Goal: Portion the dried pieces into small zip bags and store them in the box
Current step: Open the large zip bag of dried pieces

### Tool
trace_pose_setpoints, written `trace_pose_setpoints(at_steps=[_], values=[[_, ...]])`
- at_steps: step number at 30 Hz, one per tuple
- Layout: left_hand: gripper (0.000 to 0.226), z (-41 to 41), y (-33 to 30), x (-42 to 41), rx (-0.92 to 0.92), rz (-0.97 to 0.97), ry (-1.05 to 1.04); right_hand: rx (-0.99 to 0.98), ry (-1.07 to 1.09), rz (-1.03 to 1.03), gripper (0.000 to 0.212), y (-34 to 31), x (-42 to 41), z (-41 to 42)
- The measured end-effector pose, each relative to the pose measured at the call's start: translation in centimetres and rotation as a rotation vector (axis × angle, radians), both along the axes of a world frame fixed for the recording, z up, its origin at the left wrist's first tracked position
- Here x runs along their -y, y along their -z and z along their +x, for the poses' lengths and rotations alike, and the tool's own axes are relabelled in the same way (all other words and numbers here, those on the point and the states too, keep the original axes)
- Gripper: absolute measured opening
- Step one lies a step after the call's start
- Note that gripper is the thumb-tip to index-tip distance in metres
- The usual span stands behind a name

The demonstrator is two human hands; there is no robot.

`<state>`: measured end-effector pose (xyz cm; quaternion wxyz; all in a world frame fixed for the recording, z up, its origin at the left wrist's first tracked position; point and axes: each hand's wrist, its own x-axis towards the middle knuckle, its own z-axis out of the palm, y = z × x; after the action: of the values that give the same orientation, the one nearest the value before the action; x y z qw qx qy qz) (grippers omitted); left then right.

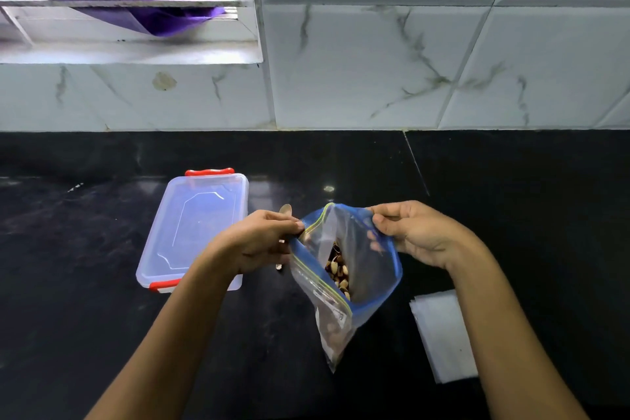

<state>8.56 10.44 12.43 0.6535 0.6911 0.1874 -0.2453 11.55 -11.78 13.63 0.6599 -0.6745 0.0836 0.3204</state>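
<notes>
One stack of small zip bags near bench front edge, right. Both hands pinch one big zip bag open between them: left hand, right hand. Dried pieces inside. Possibly a spoon behind left hand. One lidded box left.

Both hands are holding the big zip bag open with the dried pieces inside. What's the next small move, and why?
Probably free the left hand from the bag rim and use the spoon it seems to hold to scoop pieces. The big zip bag is already spread open by both hands, right hand pinching the far rim, while the small bags lie flat and untouched, and the box is lidded.
</notes>
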Motion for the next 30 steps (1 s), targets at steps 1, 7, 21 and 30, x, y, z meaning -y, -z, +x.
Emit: trace_pose_setpoints(at_steps=[1, 7, 21, 30], values=[[0.018, -0.1, 0.0, -0.1, -0.052, -0.157, -0.048, -0.104, 0.035, 0.147, 0.023, 0.3, 0.1, 0.0], [0.023, -1.4, 1.0, 0.0, -0.157, -0.387, -0.078, -0.197, 0.064, 0.175, 0.024, 1.6, -0.2, -1.2], [0.026, 0.2, 3.4, 1.0, -0.282, -0.685, -0.253, -0.511, 0.213, 0.509, 0.023, 1.9, -0.8, -1.3], [0.023, -3.9, 3.4, 0.9, -0.034, -0.073, -0.197, 0.055, 0.017, -0.440, 0.010, 1.4, -0.1, -4.2]])
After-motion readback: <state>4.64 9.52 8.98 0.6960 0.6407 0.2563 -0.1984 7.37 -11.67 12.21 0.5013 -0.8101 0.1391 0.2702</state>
